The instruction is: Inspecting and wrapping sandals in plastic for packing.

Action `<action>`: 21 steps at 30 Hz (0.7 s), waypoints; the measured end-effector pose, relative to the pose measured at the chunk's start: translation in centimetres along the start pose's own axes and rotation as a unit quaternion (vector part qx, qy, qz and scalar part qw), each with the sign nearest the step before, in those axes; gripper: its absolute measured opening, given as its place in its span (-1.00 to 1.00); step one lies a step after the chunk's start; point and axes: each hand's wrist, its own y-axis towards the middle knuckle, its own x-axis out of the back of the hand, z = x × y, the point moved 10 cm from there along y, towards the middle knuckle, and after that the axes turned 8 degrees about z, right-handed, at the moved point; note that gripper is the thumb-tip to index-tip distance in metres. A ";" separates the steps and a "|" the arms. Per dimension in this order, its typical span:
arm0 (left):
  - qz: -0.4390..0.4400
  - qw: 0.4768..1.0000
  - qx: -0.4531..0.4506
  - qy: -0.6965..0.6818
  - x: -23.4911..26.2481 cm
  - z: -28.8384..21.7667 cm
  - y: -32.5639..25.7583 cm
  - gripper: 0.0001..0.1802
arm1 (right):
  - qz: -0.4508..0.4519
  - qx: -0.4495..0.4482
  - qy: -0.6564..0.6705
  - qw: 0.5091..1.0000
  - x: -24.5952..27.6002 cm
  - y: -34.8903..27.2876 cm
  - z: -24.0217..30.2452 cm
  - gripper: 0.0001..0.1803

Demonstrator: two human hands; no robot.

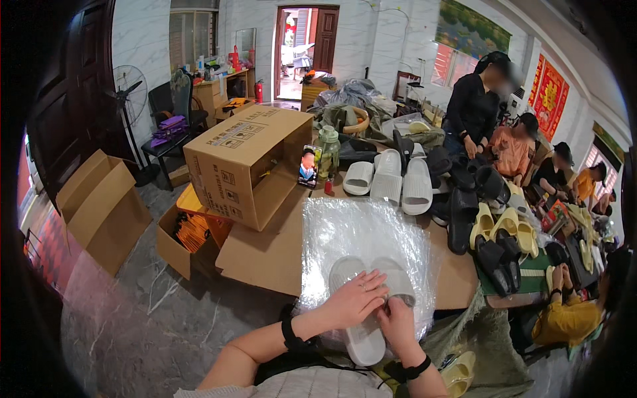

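Observation:
A pair of light grey slippers (365, 343) lies in front of me on a clear plastic bag (361, 229). Their far ends look hazy, as if under the film; one pale sole sticks out past the near edge. My left hand (353, 300) rests flat across the slippers with its fingers stretched out. Bent fingers of my right hand (399, 323) close on the right slipper's side; the fingertips are partly hidden. Both wrists wear dark bands.
An open cardboard box (249, 142) stands left of the bag. Beyond it are a phone (308, 167), a glass jar (328, 152) and loose white slippers (387, 176). Black slippers (462, 219) and yellow slippers (505, 224) crowd the right. Several people (472, 106) work along the table.

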 end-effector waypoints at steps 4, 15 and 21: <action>-0.004 1.000 -0.002 -0.001 0.2 -1.1 -0.2 -0.54 | -0.058 0.023 0.021 0.998 0.1 1.8 -0.6 -0.78; -0.002 0.994 -0.080 -0.077 0.2 -3.0 -1.3 -0.54 | -0.138 0.015 -0.034 0.990 -0.7 7.0 -0.5 -0.76; 0.054 0.994 -0.046 -0.087 -0.2 -0.6 -2.3 -0.52 | -0.123 0.009 -0.059 0.991 -2.5 8.3 -2.9 -0.71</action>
